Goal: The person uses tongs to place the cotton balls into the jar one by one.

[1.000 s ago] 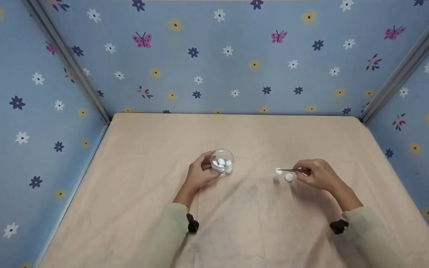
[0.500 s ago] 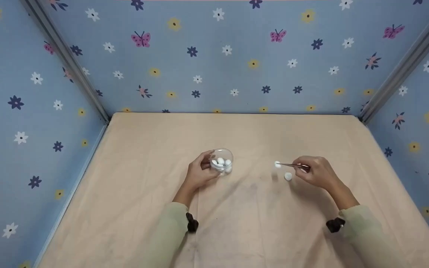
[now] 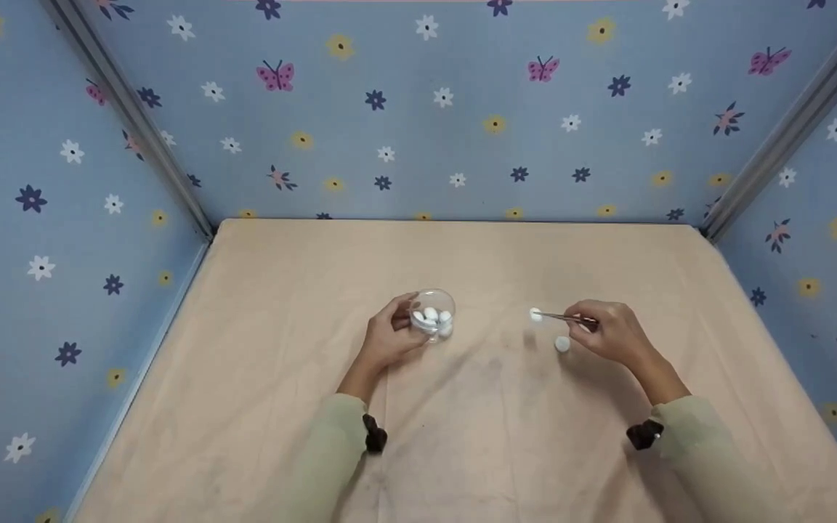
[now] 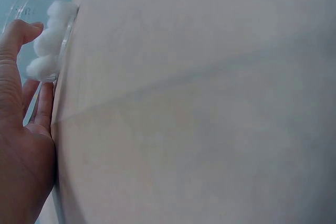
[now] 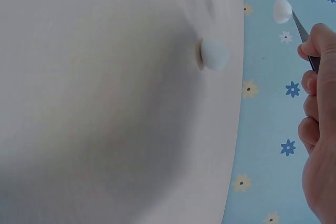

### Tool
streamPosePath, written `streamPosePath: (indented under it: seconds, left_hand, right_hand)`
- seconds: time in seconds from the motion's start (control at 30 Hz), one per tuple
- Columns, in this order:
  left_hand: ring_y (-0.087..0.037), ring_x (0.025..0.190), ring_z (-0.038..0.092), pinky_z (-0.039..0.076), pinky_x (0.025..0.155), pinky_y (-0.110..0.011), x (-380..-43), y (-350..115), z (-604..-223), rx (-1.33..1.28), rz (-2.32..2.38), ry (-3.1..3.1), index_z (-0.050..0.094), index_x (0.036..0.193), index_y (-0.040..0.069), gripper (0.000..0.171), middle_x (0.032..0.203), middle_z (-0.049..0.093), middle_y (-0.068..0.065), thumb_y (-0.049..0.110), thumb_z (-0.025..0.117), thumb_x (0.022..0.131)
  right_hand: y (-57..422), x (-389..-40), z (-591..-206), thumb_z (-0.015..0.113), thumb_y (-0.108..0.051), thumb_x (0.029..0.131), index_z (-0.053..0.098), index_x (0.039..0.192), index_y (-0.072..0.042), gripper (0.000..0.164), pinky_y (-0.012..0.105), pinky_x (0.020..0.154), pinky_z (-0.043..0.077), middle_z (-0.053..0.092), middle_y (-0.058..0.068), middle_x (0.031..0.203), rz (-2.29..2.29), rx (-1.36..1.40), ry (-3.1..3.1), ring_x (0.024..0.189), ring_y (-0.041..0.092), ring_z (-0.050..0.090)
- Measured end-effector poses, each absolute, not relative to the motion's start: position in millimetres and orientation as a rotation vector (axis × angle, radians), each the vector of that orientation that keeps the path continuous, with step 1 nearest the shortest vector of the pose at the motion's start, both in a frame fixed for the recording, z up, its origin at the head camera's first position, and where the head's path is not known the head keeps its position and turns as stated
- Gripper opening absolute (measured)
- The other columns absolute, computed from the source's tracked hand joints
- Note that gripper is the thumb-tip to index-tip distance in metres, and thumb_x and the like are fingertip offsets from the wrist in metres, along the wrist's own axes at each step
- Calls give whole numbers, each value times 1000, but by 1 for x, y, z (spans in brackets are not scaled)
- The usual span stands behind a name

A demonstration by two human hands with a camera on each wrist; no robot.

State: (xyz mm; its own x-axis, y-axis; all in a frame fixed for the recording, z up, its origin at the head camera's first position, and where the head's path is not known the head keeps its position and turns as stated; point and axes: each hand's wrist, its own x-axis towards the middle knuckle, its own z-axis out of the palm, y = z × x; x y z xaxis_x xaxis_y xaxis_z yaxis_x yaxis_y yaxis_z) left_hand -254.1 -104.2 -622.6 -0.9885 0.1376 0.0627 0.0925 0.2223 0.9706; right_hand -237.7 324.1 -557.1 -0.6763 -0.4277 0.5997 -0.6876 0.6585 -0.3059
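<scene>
My left hand (image 3: 391,335) grips the side of a clear round jar (image 3: 433,299) standing on the table, thumb and fingers curled about its wall. Inside the jar lie several white cotton balls (image 4: 48,41). On the right, my right hand (image 3: 611,333) holds metal tweezers (image 3: 571,318) pointing left. A cotton ball (image 5: 282,10) is pinched at the tweezers' tips, raised above the cloth with its shadow below. Another cotton ball (image 3: 562,344) sits on the table under the right hand.
A pale peach cloth with soft creases covers the table (image 3: 462,254). Blue walls (image 3: 418,109) with flowers and butterflies stand at the back and both sides. Dark wrist cameras (image 3: 375,434) are worn at both sleeves.
My right hand has lifted the tweezers and cotton ball up off the table and shifted slightly left. The left hand and jar have stayed in place.
</scene>
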Motion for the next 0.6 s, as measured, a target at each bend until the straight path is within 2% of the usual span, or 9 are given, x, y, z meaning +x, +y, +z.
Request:
streamPosePath:
  seconds: [0.33,0.6]
  left_hand:
    - [-36,137,70,62,121,-40,-255,-105,-622,248,1930,2424,61,159,8,78,151,68,-21,2,91,87]
    - [-36,140,69,61,122,-42,-255,-105,-624,238,1923,2420,60,161,11,78,155,67,-21,3,88,89]
  right_hand:
    - [312,-245,-558,80,3,83,82,93,-5,13,18,57,44,80,7,78,738,905,-2374,61,7,58]
    - [304,-248,-553,77,1,89,83,95,-5,11,19,59,51,83,14,86,777,901,-2393,64,14,67]
